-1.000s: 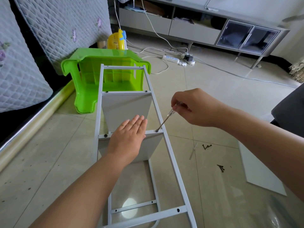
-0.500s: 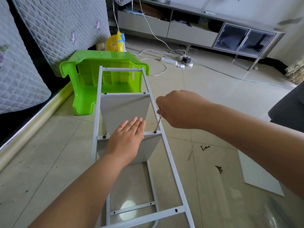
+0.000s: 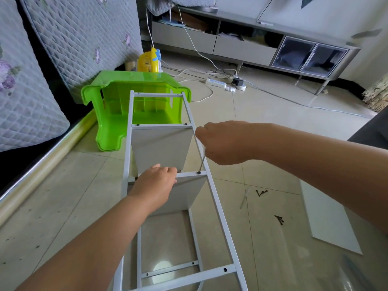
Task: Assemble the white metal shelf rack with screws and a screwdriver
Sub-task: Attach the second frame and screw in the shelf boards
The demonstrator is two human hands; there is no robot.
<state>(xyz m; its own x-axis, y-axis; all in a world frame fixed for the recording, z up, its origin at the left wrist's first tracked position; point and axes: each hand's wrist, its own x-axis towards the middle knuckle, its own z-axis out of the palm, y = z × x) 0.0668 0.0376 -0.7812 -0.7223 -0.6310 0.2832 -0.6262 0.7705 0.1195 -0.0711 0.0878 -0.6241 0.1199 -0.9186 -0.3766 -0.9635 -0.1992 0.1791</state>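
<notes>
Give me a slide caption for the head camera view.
Right hand drives a slim metal screwdriver into the white metal shelf rack while the left hand steadies its crossbar.

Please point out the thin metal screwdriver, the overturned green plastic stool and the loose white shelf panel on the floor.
Thin metal screwdriver (image 3: 202,162): head view, on its bare shaft below the fist.
Overturned green plastic stool (image 3: 109,131): head view, on its left wall.
Loose white shelf panel (image 3: 327,217): head view, on its flat face.

Green stool (image 3: 117,122) (overturned) against rack (image 3: 212,198)
</notes>
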